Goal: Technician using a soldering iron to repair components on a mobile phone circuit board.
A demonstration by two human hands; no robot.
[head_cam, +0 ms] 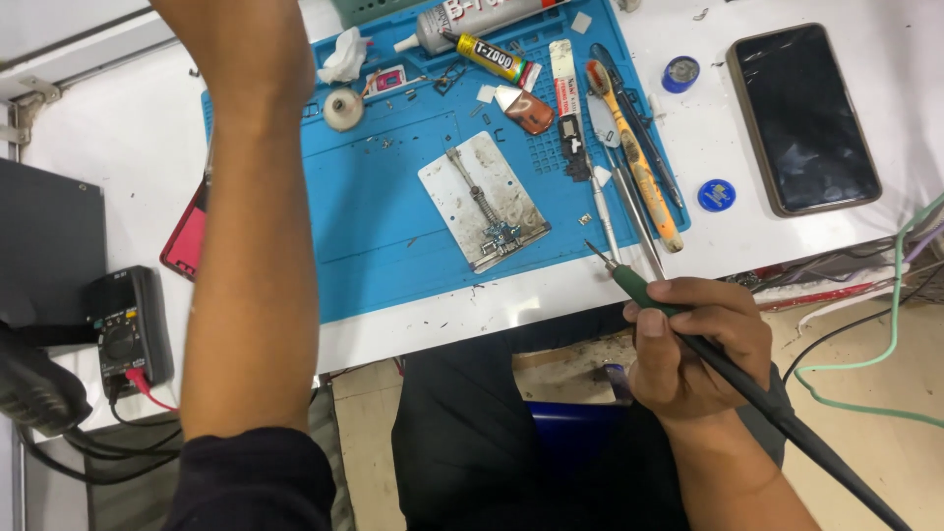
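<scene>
Nearest the camera, the left forearm rises straight up the left side of the view, its dark sleeve at the bottom edge; the left hand itself runs out of the top of the frame, so whether it grips anything cannot be told. Lower right, the right hand is clenched around a soldering iron, fingers wrapped over the green grip. The iron's long axis runs on a diagonal: the fine metal tip points up and to the left, hanging just over the near edge of the white surface, while the black handle and cable trail down to the lower right corner.

Beyond the tip lies a blue work mat. On it sits a tilted metal holder plate with a small circuit board clamped at its near end, a short way from the iron's tip. Tweezers and an orange-handled brush lie along the mat's right edge. A dark phone rests face up at the far right, a black multimeter at the left.
</scene>
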